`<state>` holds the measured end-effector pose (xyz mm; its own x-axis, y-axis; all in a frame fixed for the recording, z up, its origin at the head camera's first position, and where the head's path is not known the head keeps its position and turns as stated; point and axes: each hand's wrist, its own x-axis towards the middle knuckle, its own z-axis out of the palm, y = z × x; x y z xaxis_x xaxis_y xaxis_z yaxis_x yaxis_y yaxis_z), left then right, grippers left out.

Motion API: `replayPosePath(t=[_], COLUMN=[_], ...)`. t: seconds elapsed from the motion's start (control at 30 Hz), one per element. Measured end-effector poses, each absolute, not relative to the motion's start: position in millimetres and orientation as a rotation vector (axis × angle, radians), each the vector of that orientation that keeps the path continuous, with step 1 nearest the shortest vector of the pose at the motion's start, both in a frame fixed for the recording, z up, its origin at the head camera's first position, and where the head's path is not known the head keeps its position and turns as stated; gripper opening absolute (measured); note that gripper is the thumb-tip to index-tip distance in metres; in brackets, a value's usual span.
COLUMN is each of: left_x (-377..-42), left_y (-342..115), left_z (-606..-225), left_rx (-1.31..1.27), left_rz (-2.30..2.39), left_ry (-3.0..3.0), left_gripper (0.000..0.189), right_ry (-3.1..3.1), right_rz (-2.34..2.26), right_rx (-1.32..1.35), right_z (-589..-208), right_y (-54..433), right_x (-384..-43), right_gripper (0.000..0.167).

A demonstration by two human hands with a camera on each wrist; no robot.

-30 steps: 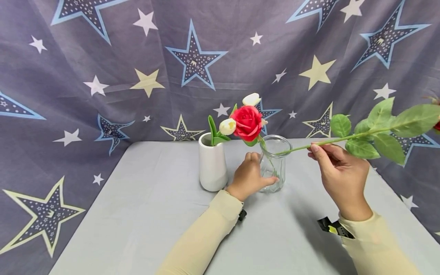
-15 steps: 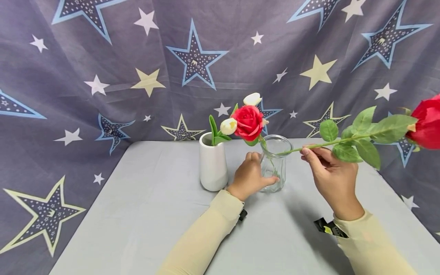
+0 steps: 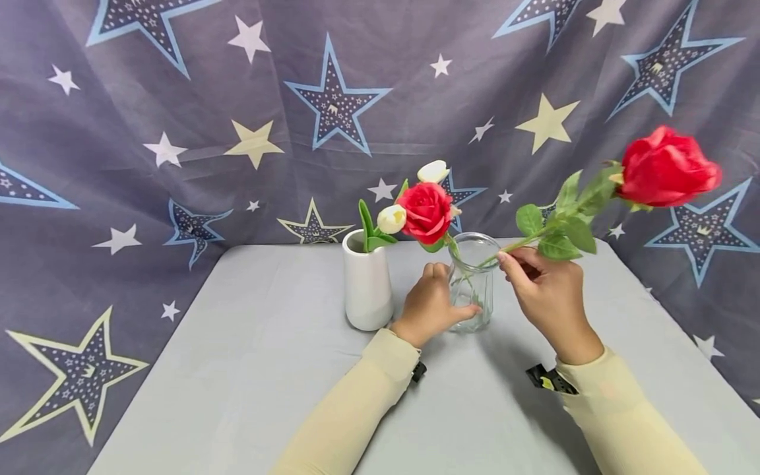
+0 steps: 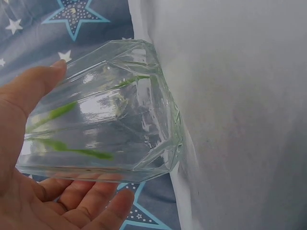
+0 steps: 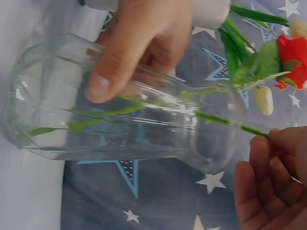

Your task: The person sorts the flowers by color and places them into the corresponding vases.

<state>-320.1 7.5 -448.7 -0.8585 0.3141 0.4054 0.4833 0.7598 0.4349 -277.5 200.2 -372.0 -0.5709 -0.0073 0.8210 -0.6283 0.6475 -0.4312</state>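
My left hand point(image 3: 432, 305) grips the clear glass vase point(image 4: 100, 115) around its side, thumb on one face and fingers on the opposite one. The vase stands upright on the table, green stem ends visible through its wall. My right hand point(image 3: 549, 290) pinches the stem of a large red rose point(image 3: 669, 168) between thumb and fingers, just right of the vase's rim. That rose leans up to the right, and its lower stem passes through the mouth into the vase. Another red rose point(image 3: 425, 212) leans left out of the glass vase.
A white vase point(image 3: 367, 290) with green leaves point(image 3: 367, 224) stands left of my left hand. White tulips point(image 3: 392, 219) show beside the left rose; which vase holds each is unclear. A star-patterned curtain point(image 3: 214, 105) hangs behind the grey-covered table point(image 3: 237, 382).
My right hand has moved left toward the glass vase. The rose it pinches has come left and tilted more upright, its stem deeper in the vase. My left hand has stayed put.
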Motion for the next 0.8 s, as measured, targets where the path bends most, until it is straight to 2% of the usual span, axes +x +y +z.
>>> replayPosePath(t=[0.43, 0.8], left_x=[-320, -322], left_y=[9, 9], left_z=[-449, -450], left_rx=[-0.639, -0.611], left_rz=[-0.763, -0.76], left_ry=[-2.68, -2.672], left_gripper=[0.081, 0.079], right_ry=[-2.106, -2.066], right_rz=[0.815, 0.924], right_rx=[0.491, 0.602], right_z=[-389, -387], right_y=[197, 194], right_x=[-287, -289], right_gripper=[0.013, 0.006])
